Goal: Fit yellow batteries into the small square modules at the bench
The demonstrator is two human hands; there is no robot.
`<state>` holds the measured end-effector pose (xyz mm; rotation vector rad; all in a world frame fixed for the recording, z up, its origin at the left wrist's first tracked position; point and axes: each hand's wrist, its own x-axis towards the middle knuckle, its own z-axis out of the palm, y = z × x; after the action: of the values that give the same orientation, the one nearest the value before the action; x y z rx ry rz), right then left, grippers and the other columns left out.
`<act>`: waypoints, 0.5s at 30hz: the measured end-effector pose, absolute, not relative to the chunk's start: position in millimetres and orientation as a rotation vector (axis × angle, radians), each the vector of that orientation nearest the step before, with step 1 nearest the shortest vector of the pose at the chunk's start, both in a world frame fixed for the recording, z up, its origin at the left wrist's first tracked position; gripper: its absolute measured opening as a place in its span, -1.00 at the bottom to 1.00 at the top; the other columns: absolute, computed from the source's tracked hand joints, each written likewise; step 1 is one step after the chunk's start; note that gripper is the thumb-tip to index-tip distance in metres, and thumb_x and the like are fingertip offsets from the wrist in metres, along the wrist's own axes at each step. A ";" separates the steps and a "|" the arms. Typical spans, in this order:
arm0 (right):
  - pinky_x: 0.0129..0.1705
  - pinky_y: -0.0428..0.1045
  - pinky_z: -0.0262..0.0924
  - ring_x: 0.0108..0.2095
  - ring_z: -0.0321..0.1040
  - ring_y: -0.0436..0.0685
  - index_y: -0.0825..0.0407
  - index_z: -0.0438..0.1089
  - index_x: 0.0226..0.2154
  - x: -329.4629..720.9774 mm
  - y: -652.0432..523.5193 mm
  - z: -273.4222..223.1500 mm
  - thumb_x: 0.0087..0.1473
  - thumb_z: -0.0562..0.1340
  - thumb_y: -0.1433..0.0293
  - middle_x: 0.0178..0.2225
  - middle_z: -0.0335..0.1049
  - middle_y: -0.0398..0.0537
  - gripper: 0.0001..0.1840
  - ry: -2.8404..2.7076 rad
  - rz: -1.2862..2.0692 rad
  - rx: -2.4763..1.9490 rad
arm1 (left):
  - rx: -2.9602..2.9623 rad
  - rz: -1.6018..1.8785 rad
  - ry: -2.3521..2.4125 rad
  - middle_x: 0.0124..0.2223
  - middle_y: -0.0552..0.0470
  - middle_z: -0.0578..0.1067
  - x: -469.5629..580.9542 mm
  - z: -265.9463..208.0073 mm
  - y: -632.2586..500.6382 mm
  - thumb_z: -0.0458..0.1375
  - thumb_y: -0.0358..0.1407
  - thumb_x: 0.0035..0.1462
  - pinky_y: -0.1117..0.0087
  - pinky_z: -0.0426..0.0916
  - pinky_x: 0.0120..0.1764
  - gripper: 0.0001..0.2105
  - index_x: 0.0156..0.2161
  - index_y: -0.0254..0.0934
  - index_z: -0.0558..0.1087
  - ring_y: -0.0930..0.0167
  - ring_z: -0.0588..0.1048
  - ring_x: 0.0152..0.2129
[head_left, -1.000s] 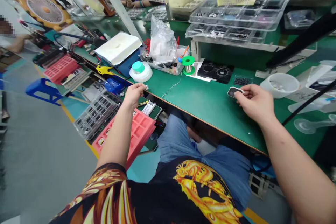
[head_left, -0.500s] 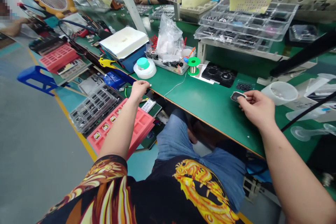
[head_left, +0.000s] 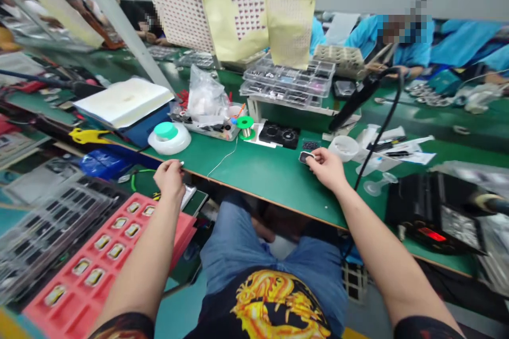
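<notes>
Flanking right hand (head_left: 328,168): white cup (head_left: 344,147), black fixture (head_left: 281,134), solder spool (head_left: 245,128).

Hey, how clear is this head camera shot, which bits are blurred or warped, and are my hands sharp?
Head view: centre is sharp, with the left hand and the right hand, pinching a small dark oval part, clear; the edges smear, notably the clear plastic compartment tray at left; wide-angle distortion bends the green workbench; lighting is even, without harsh glare.
</notes>
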<state>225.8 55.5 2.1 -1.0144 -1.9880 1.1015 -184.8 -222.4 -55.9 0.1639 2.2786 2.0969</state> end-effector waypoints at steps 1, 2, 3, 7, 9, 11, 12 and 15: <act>-0.43 -0.08 0.30 -0.46 0.41 0.05 0.06 0.49 -0.23 226.5 56.3 2.9 0.09 0.37 0.10 -0.43 0.49 -0.10 -0.63 -1.980 1.111 -1.008 | 0.136 2.154 2.268 -0.47 0.20 0.30 -184.7 -59.0 -220.0 0.16 -0.20 -0.18 0.48 0.20 -0.47 -0.71 -0.28 -0.24 0.35 0.49 0.26 -0.57; -0.42 -0.08 0.31 -0.46 0.41 0.05 0.05 0.48 -0.23 227.0 56.6 3.7 0.09 0.37 0.10 -0.43 0.49 -0.11 -0.64 -1.976 1.116 -1.002 | 0.111 2.197 2.259 -0.46 0.19 0.32 -184.6 -61.8 -218.0 0.16 -0.21 -0.18 0.47 0.21 -0.46 -0.71 -0.28 -0.25 0.37 0.48 0.27 -0.56; -0.42 -0.08 0.31 -0.46 0.41 0.04 0.05 0.48 -0.23 227.2 56.5 4.3 0.10 0.37 0.10 -0.43 0.49 -0.11 -0.64 -1.975 1.121 -0.996 | 0.098 2.222 2.254 -0.45 0.18 0.33 -184.6 -64.2 -216.6 0.16 -0.22 -0.17 0.47 0.22 -0.46 -0.72 -0.27 -0.26 0.38 0.48 0.28 -0.56; -0.41 -0.07 0.29 -0.47 0.42 0.04 0.05 0.45 -0.23 226.4 55.7 3.9 0.08 0.37 0.12 -0.45 0.47 -0.13 -0.65 -1.981 1.142 -0.982 | 0.074 2.238 2.250 -0.43 0.19 0.34 -184.5 -68.6 -216.2 0.17 -0.30 -0.11 0.48 0.23 -0.47 -0.77 -0.27 -0.29 0.40 0.50 0.29 -0.56; -0.41 -0.07 0.29 -0.48 0.42 0.04 0.05 0.44 -0.24 226.3 57.0 2.0 0.08 0.37 0.13 -0.45 0.48 -0.12 -0.66 -1.995 1.148 -0.972 | 0.078 2.215 2.233 -0.44 0.19 0.35 -184.1 -66.0 -218.7 0.20 -0.34 -0.07 0.49 0.23 -0.47 -0.80 -0.27 -0.31 0.43 0.51 0.30 -0.55; -0.40 -0.06 0.28 -0.47 0.41 0.05 0.05 0.43 -0.23 226.3 59.4 0.0 0.08 0.36 0.13 -0.45 0.47 -0.12 -0.66 -1.997 1.127 -0.976 | 0.085 2.189 2.198 -0.45 0.18 0.38 -183.3 -59.1 -223.0 0.25 -0.38 -0.06 0.49 0.26 -0.46 -0.82 -0.26 -0.32 0.46 0.51 0.33 -0.53; -0.40 -0.06 0.27 -0.47 0.40 0.05 0.05 0.43 -0.23 226.0 60.7 -0.4 0.08 0.36 0.13 -0.46 0.46 -0.13 -0.66 -1.987 1.103 -0.991 | 0.082 2.187 2.181 -0.45 0.17 0.40 -182.0 -54.0 -226.2 0.27 -0.40 -0.06 0.49 0.28 -0.45 -0.82 -0.26 -0.32 0.48 0.50 0.35 -0.52; -0.38 -0.05 0.26 -0.45 0.37 0.07 0.03 0.41 -0.23 224.8 61.1 3.8 0.10 0.33 0.13 -0.48 0.42 -0.14 -0.67 -1.927 1.021 -1.066 | 0.035 2.256 2.170 -0.45 0.20 0.42 -167.6 -35.7 -240.7 0.28 -0.41 -0.06 0.51 0.29 -0.44 -0.84 -0.29 -0.29 0.49 0.52 0.37 -0.51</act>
<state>224.8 61.1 3.8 -1.0657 -1.9272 1.0209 -167.6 -240.7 -35.7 0.0350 2.1696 2.2555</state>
